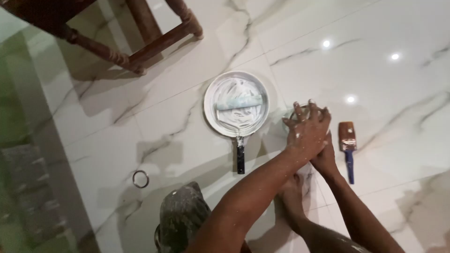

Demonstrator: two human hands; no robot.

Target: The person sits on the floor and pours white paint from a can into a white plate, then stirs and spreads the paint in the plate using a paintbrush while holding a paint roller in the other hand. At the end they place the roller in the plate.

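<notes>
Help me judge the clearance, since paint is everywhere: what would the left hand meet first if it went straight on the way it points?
The left hand points up-picture and rests on a round container, so that rim comes first. Beyond it the picture shows only bare marble floor, though depth is unclear.

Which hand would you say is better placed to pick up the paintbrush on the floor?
Probably the right hand: it sits nearest the paintbrush, while the left hand grips the clear container further away.
</notes>
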